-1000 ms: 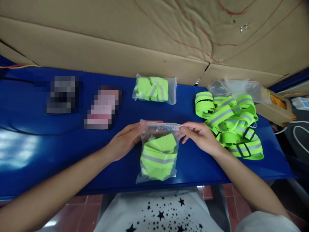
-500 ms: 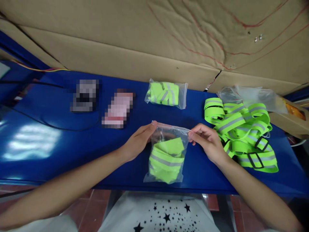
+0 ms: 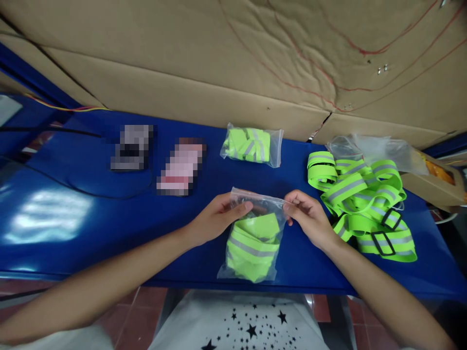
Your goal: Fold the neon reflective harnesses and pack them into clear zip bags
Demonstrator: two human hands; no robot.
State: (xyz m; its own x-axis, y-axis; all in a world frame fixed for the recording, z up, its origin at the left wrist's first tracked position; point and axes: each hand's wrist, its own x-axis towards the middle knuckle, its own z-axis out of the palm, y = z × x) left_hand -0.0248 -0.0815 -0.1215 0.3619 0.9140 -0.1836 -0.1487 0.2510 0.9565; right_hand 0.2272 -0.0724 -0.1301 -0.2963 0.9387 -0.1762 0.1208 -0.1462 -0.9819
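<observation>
Nearest the camera, at the bottom edge, is the person's white shirt with black stars (image 3: 248, 325), and both bare forearms reach up from it over the front edge of the blue table (image 3: 91, 218). Between the hands, a clear zip bag (image 3: 239, 270) lies on the table close to that front edge, its mouth pointing away from the person. Inside it is a folded neon-green reflective band (image 3: 253, 245) with a grey stripe. The left hand (image 3: 215, 218) is closed on the left half of the bag's top edge, thumb and fingertips pinching the plastic near its middle. The right hand (image 3: 308, 218) is clamped on the top right corner, also in a pinch, so the two hands sit close together with the strip of the bag's mouth stretched between them. Just beside the right hand, further right, a loose pile of green reflective bands (image 3: 361, 204) with black buckles is spread on the table. Beyond the held bag, apart from it, lies a second filled bag (image 3: 251, 146). Left of that are two blurred objects (image 3: 133, 146) (image 3: 181, 165). Behind the pile lie empty clear bags (image 3: 372, 146) and an open cardboard box (image 3: 434, 182). Brown cardboard sheets (image 3: 219, 63) stand as a wall along the table's far edge.
</observation>
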